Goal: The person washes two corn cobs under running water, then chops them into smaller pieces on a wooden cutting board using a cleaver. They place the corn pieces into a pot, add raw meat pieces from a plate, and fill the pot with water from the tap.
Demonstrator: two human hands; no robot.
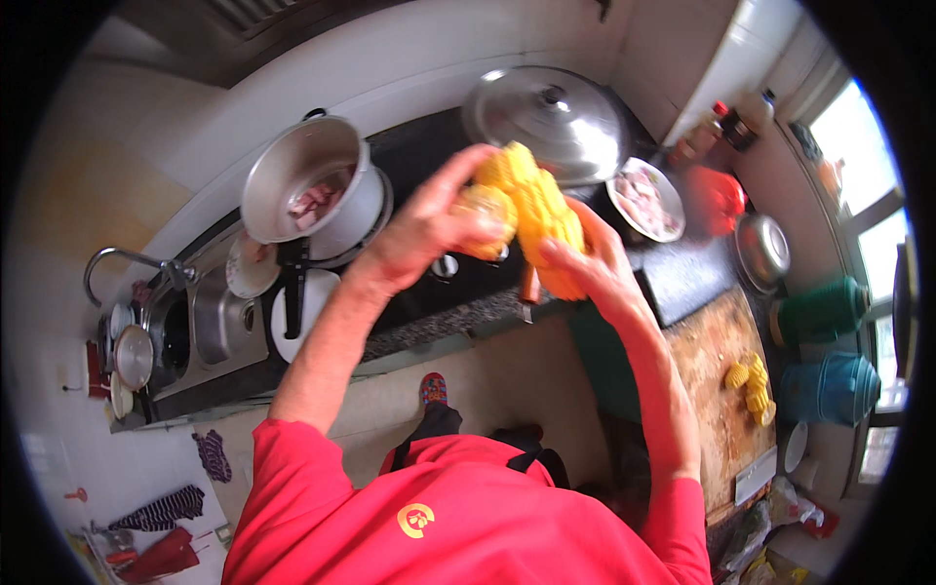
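Both hands are raised over the front of the black stove, full of yellow corn cob pieces (545, 201). My left hand (439, 219) grips one chunk end-on and touches a second piece above it. On the other side, my right hand (596, 252) is wrapped around several pieces pressed together. To the left stands a deep metal pot (256, 197) with a black handle, and chunks of raw meat (316, 205) lie on its bottom. Behind the corn is a large domed metal lid (512, 110). A bowl of raw meat pieces (643, 201) sits right of it.
A wooden cutting board (702, 351) at right bears more corn pieces (753, 387) and a cleaver (755, 475). Beyond it stand green (819, 311) and blue containers (830, 387). A metal basin (762, 248) and red bag (720, 201) are near the wall. The sink (219, 329) is far left.
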